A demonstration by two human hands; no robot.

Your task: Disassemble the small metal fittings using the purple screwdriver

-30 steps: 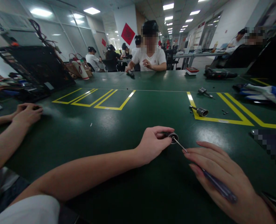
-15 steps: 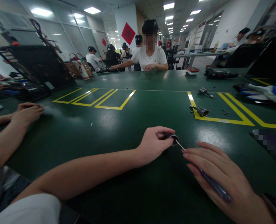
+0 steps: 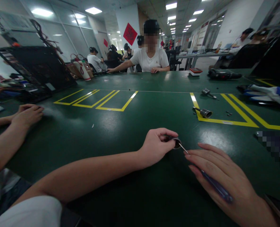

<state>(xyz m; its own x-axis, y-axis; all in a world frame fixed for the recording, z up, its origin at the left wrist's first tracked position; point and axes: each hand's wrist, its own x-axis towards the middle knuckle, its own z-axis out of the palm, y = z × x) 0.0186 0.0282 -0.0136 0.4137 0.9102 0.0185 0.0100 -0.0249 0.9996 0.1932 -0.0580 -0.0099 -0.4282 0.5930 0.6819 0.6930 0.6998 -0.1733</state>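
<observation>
Just right of the middle, my left hand (image 3: 156,146) pinches a dark metal socket (image 3: 177,143), its round opening turned toward the right. My right hand (image 3: 221,171) holds a screwdriver (image 3: 217,186) with a translucent purple handle; the thin shaft points up and left, and its tip is inside the socket's opening. A second socket with a shank (image 3: 205,113) lies on the green table (image 3: 121,132) beside yellow tape, and another metal piece with a shank (image 3: 207,92) lies behind it. Several tiny dark bits (image 3: 229,113) are near them.
A black power tool (image 3: 222,74) and a red-and-white box (image 3: 195,72) stand at the back right, with blue-white gloves (image 3: 267,94) at the right edge. A co-worker's hands (image 3: 29,115) rest at the left. A person in white (image 3: 152,61) sits opposite.
My right hand and the screwdriver have shifted very slightly left. The person opposite has moved their arms a little. My left hand stays in place.
</observation>
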